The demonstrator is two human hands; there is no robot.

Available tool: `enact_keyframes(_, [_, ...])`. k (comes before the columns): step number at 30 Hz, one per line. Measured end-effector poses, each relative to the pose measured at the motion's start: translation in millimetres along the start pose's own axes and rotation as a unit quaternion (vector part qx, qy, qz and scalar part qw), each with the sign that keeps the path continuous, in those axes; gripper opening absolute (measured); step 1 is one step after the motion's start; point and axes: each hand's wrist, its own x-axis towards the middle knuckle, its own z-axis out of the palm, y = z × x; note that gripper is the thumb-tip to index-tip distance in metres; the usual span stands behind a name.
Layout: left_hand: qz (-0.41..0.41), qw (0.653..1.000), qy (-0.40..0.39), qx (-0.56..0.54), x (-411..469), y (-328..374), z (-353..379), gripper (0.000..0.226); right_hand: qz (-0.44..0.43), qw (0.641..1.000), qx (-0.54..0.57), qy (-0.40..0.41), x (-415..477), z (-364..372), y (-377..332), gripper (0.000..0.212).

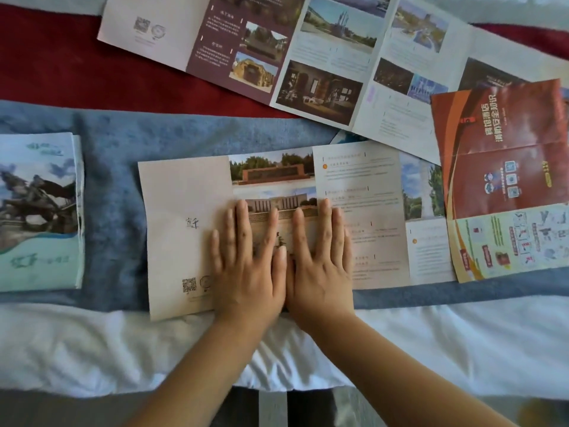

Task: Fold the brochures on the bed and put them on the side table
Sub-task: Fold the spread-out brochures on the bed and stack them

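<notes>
A beige multi-panel brochure (184,229) lies unfolded on the blue blanket (117,192) in the middle of the bed. My left hand (246,266) and my right hand (320,260) press flat on it side by side, fingers straight, thumbs nearly touching. A folded brochure with a horse statue cover (40,211) lies at the left. A long unfolded maroon and white brochure (292,50) stretches across the top. A red and orange brochure (505,180) lies unfolded at the right, overlapping the others.
A red cloth (61,63) covers the bed beyond the blue blanket. White bedding (92,343) runs along the near edge of the bed. The floor shows below it. No side table is in view.
</notes>
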Motion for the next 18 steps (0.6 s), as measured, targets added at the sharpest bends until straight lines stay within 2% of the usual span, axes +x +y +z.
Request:
enact_keyframes(4, [0.013,0.999,0.046,0.005,-3.9,-12.9,11.0,0.058,-0.027,1.0,-0.012,0.001,-1.1,-2.0,3.2,0.066])
enact_keyframes(9, [0.032,0.998,0.055,0.017,8.2,-36.6,5.0,0.058,-0.099,0.993,-0.06,-0.003,11.8,-21.6,26.2,0.063])
enact_keyframes(18, [0.051,0.997,0.04,0.04,24.0,-118.1,-14.9,0.06,-0.079,0.987,-0.139,0.015,53.5,-50.3,74.8,0.067])
